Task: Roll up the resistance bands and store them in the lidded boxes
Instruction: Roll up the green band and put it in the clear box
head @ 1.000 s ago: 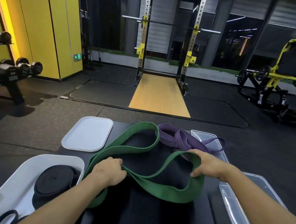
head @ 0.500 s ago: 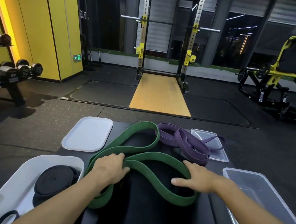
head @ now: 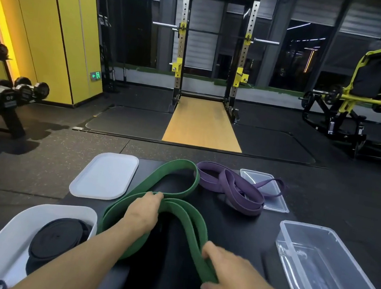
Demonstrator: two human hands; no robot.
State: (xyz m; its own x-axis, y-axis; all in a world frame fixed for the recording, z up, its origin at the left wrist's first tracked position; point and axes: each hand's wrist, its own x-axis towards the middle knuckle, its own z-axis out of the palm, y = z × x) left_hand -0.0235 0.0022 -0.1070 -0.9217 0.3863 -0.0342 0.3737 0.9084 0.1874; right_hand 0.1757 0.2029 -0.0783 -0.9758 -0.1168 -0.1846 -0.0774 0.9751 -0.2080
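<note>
Nearer to the body now than half a second ago, the right hand [head: 236, 283] has drawn the far bend of the green band [head: 187, 214] back toward the person, so that two strands run side by side from the left fingers to the right ones. The left hand [head: 144, 211] has stayed where the band crosses itself, its fingers [head: 157, 194] bent down over the crossing and holding it against the black tabletop [head: 234, 230]. The right thumb and fingers are clamped round the doubled strands, thumb on the far side and fingertips on the near side. Beyond the left fingertips the rest of the green band lies in one open loop on the tabletop. Just past that loop, farther from the fingers and to their right, the purple band [head: 238, 194] lies in a loose heap, partly draped over a clear lid [head: 273, 203]. Left of the left fingertips, a white lid [head: 105, 176] lies flat. Below the left forearm sits a white box [head: 15, 230], holding a rolled black band [head: 58, 238], with another dark loop just showing at the bottom edge. To the right of the right fingers, close but apart, stands a clear box [head: 327, 271], lid off, its see-through floor showing the dark surface beneath.
</note>
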